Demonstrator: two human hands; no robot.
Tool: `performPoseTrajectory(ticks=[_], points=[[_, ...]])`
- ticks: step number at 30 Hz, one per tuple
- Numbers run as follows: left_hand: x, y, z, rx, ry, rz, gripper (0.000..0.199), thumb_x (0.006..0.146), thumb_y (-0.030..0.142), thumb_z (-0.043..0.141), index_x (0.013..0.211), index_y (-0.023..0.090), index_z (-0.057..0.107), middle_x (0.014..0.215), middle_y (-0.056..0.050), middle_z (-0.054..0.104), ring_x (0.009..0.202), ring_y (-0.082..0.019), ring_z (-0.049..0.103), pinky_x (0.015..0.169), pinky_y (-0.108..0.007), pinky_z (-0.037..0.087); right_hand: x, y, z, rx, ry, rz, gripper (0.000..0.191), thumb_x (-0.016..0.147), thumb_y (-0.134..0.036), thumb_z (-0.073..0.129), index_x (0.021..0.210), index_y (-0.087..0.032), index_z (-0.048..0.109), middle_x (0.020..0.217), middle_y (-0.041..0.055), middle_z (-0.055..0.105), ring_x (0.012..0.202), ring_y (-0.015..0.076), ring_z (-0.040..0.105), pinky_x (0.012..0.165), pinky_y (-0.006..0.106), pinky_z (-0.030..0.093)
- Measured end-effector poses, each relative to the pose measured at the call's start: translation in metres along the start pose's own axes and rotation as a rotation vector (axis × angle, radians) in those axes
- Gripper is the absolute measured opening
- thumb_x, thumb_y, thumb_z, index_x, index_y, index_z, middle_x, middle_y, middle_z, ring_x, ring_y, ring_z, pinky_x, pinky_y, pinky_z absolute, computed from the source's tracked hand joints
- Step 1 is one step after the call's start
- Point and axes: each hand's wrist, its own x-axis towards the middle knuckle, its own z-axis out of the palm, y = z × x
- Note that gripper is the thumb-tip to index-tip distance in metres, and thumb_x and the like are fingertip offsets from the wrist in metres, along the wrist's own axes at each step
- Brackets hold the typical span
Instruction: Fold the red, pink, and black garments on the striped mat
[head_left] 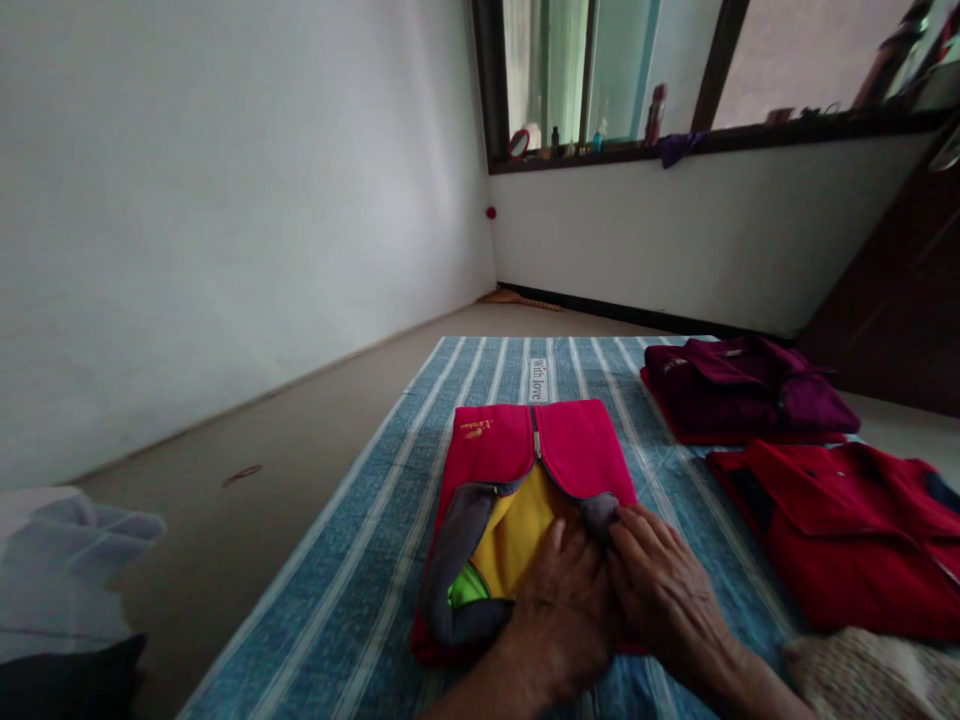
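A folded pink zip jacket point(495, 430) lies on the blue striped table cover, its front facing up. Its grey-lined collar point(454, 540) is spread around a yellow garment point(514, 530) inside the neck, with a bit of bright green fabric point(469, 587) beside it. My left hand point(562, 595) lies flat across the yellow fabric and the collar's right part, thumb apart from the fingers. Right beside it, my right hand point(664, 575) has its fingers closed on the collar's right edge. Its fingertips are partly hidden in the fabric.
At the right lie a folded purple garment point(742, 385) on something red and a folded red garment point(855, 530). A beige knitted item point(870, 675) sits at the front right. White fabric point(67, 560) shows at the left. Bottles and a small mirror point(518, 143) line the windowsill.
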Motion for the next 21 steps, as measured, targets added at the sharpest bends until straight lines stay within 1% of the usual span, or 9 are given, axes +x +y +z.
performPoseTrajectory(ticks=[4, 7, 10, 12, 14, 16, 18, 19, 21], points=[[0.001, 0.001, 0.002, -0.081, 0.045, -0.033, 0.045, 0.092, 0.027, 0.047, 0.137, 0.022, 0.041, 0.127, -0.005, 0.058, 0.124, -0.022, 0.046, 0.114, -0.05, 0.025, 0.013, 0.003, 0.0, 0.059, -0.027, 0.078, 0.025, 0.093, -0.033, 0.046, 0.102, -0.015, 0.062, 0.109, 0.0125, 0.064, 0.107, 0.0277, 0.056, 0.091, 0.045, 0.047], [-0.001, 0.0, 0.003, -0.163, 0.099, -0.017, 0.039, 0.091, 0.026, 0.049, 0.129, 0.022, 0.049, 0.121, -0.006, 0.061, 0.117, -0.022, 0.05, 0.112, -0.048, 0.028, 0.022, 0.002, 0.008, 0.106, -0.032, 0.091, 0.032, 0.093, -0.033, 0.045, 0.112, -0.013, 0.061, 0.116, 0.0138, 0.064, 0.112, 0.0271, 0.056, 0.093, 0.044, 0.048], [-0.005, -0.003, 0.005, -0.275, 0.228, -0.026, 0.018, 0.086, 0.023, 0.052, 0.1, 0.019, 0.063, 0.098, -0.006, 0.067, 0.102, -0.022, 0.058, 0.106, -0.044, 0.037, 0.022, 0.0, 0.022, 0.154, -0.069, 0.088, 0.035, 0.095, -0.028, 0.041, 0.121, -0.013, 0.058, 0.124, 0.0135, 0.061, 0.117, 0.0242, 0.055, 0.097, 0.042, 0.048], [-0.006, -0.005, 0.005, -0.362, 0.322, -0.052, 0.01, 0.082, 0.016, 0.052, 0.08, 0.018, 0.061, 0.082, -0.005, 0.066, 0.089, -0.019, 0.061, 0.098, -0.04, 0.045, 0.018, 0.0, 0.03, 0.164, -0.097, 0.08, 0.036, 0.095, -0.025, 0.039, 0.124, -0.013, 0.057, 0.127, 0.013, 0.06, 0.12, 0.023, 0.053, 0.1, 0.043, 0.046], [-0.005, -0.008, 0.002, -0.431, 0.405, -0.091, 0.012, 0.08, 0.011, 0.05, 0.076, 0.019, 0.058, 0.075, -0.004, 0.064, 0.08, -0.016, 0.062, 0.086, -0.033, 0.052, 0.015, 0.001, 0.034, 0.147, -0.115, 0.065, 0.037, 0.095, -0.023, 0.038, 0.125, -0.012, 0.057, 0.129, 0.0132, 0.059, 0.123, 0.0234, 0.051, 0.102, 0.043, 0.044], [-0.004, -0.01, -0.005, -0.425, 0.491, -0.132, 0.014, 0.08, 0.009, 0.048, 0.083, 0.018, 0.058, 0.079, -0.005, 0.065, 0.081, -0.016, 0.063, 0.08, -0.03, 0.054, 0.012, 0.001, 0.035, 0.118, -0.113, 0.044, 0.037, 0.095, -0.021, 0.037, 0.125, -0.012, 0.057, 0.129, 0.0138, 0.059, 0.122, 0.0243, 0.052, 0.101, 0.043, 0.045], [-0.004, -0.013, -0.012, -0.287, 0.532, -0.16, 0.02, 0.083, 0.007, 0.044, 0.095, 0.016, 0.058, 0.094, -0.008, 0.068, 0.097, -0.017, 0.063, 0.088, -0.032, 0.053, 0.011, 0.002, 0.036, 0.093, -0.107, 0.017, 0.037, 0.095, -0.02, 0.038, 0.126, -0.012, 0.056, 0.13, 0.014, 0.057, 0.123, 0.0246, 0.051, 0.102, 0.043, 0.043], [-0.005, -0.014, -0.014, -0.176, 0.521, -0.175, 0.025, 0.085, 0.006, 0.043, 0.103, 0.015, 0.058, 0.105, -0.011, 0.067, 0.109, -0.02, 0.06, 0.095, -0.036, 0.049, 0.01, 0.002, 0.036, 0.081, -0.104, 0.004, 0.038, 0.095, -0.02, 0.039, 0.128, -0.012, 0.055, 0.132, 0.014, 0.056, 0.124, 0.0248, 0.05, 0.103, 0.043, 0.042], [-0.008, -0.018, -0.013, 0.061, 0.437, -0.218, 0.036, 0.086, 0.007, 0.041, 0.12, 0.012, 0.053, 0.128, -0.015, 0.058, 0.128, -0.025, 0.046, 0.105, -0.045, 0.042, 0.009, 0.001, 0.037, 0.055, -0.108, -0.018, 0.039, 0.094, -0.019, 0.04, 0.13, -0.011, 0.053, 0.134, 0.014, 0.054, 0.126, 0.0255, 0.048, 0.104, 0.044, 0.041]])
